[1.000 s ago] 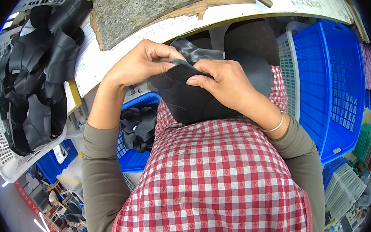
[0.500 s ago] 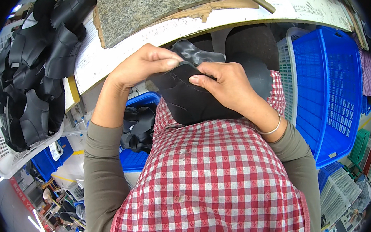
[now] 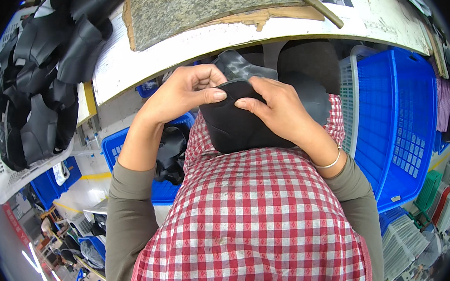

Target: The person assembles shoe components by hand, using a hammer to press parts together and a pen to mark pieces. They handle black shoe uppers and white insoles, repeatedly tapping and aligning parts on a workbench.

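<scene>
A black shoe upper (image 3: pixel 236 128), made of a soft leather-like sheet, lies over my lap with its far edge raised. My left hand (image 3: pixel 189 90) pinches that edge at the left, thumb on top and fingers behind. Close beside it, my right hand (image 3: pixel 278 105) grips the same edge between thumb and fingers. Behind the hands rests another glossy black piece (image 3: pixel 241 65). A further dark piece (image 3: pixel 313 97) lies on my lap to the right of my right hand. The fingers under the edge are partly hidden.
A white basket (image 3: pixel 5 181) heaped with black uppers (image 3: pixel 38 126) stands at left. A stone slab (image 3: pixel 193 11) and a rod (image 3: pixel 320 8) lie on the white table (image 3: pixel 151 66). A blue crate (image 3: pixel 121 143) with black pieces is by my left forearm; tall blue crates (image 3: pixel 377 126) stand at right.
Both hands have shifted slightly with the edge of the upper, and the left thumb has moved along it. The stitched line seen earlier no longer shows. The whole view has shifted a little.
</scene>
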The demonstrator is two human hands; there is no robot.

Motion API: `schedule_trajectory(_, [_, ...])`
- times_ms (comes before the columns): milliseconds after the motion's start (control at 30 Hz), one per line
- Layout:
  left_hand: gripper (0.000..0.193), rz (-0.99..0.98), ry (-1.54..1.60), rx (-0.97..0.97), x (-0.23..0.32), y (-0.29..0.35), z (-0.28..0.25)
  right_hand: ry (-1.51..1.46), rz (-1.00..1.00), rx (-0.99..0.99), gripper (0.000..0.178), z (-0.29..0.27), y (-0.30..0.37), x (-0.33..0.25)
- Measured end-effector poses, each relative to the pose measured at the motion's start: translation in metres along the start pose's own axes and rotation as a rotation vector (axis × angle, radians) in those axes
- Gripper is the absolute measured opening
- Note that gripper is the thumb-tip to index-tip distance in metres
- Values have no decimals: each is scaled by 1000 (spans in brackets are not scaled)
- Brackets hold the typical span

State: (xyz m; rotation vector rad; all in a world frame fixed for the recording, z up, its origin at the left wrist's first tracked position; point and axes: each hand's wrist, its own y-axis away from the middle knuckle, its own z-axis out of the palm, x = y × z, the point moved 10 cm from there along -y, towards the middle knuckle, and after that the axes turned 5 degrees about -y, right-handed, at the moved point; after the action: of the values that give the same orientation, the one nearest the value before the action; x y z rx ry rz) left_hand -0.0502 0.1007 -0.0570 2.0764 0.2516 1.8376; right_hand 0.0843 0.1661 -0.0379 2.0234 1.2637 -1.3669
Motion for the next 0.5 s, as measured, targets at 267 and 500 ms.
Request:
schedule_trajectory(267, [16, -33, 68, -103, 3, -10, 12, -65, 11, 63, 33, -7, 11, -5])
schedule_trajectory(500, [17, 2, 43, -85, 6, -11, 12, -105, 56, -9, 31, 1, 8, 3])
